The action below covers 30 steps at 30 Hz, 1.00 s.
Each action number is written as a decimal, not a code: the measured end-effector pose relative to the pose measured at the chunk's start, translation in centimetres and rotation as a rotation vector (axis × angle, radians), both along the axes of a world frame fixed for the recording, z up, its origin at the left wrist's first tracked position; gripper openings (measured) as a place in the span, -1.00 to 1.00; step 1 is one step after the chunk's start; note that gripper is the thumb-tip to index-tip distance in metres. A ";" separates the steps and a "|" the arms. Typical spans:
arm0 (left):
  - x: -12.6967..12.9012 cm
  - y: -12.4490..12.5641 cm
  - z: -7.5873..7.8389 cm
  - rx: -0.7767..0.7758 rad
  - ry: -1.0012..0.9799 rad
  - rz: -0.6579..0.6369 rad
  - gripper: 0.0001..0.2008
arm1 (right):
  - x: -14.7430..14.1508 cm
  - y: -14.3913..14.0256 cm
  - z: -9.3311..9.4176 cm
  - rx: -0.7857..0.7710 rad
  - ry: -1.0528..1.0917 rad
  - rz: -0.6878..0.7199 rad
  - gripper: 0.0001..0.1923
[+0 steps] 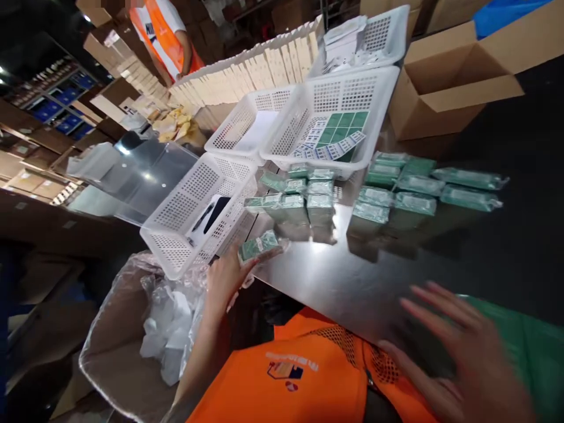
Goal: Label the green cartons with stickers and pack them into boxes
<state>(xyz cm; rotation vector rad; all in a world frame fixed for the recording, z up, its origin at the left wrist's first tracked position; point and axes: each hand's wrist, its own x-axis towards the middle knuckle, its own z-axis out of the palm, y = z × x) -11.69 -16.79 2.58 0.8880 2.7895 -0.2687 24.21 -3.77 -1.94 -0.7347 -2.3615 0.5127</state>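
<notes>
My left hand (pixel 224 279) is closed on a small green box in clear plastic wrap (pixel 259 245), held over the near left edge of the metal table (pixel 308 270). At the lower right, my right hand (pixel 462 346) is open with its fingers spread, nothing in it. A green plastic sheet or bag (pixel 529 346) lies beside and partly behind it. Beyond my left hand stand several green boxes (pixel 293 202) in short rows. Farther right sits another group of wrapped green boxes (pixel 416 185), some lying flat with loose wrap ends.
White perforated baskets hold a phone-like dark item (pixel 217 214), paper, and green boxes with label strips (pixel 335 147). An open carton (pixel 449 88) stands back right. A lined bin (pixel 114 341) with plastic scraps is at lower left. A person in an orange vest (pixel 165 35) stands behind.
</notes>
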 end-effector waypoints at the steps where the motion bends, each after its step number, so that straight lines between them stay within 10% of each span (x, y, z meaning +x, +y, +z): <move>1: -1.0 -0.4 -0.5 0.010 -0.024 -0.005 -0.20 | -2.6 -0.2 0.3 0.011 -0.004 0.084 -0.55; 7: -4.5 -1.6 -3.1 0.232 -0.218 -0.124 -0.41 | -12.2 -0.5 1.1 -0.127 -0.052 0.341 -0.59; 12: -2.5 -1.8 -6.4 0.877 -1.088 -0.173 -0.15 | -13.5 -0.6 0.5 -0.670 0.159 0.155 -0.09; 15: 0.0 0.1 -8.0 0.840 -1.449 -0.273 -0.14 | -13.8 -0.8 0.8 -0.846 0.282 0.288 -0.05; 21: 2.3 5.0 -5.6 1.042 -1.031 -0.686 -0.40 | -11.9 0.3 0.7 -0.486 0.419 -0.030 -0.48; 27: 4.6 8.2 -1.8 1.125 -0.581 -1.198 -0.86 | -9.5 0.7 0.5 -0.197 0.238 0.076 -0.64; 30: 5.7 8.9 -1.4 1.053 -0.495 -1.245 -0.85 | -8.8 1.1 1.3 -0.169 0.242 0.076 -0.85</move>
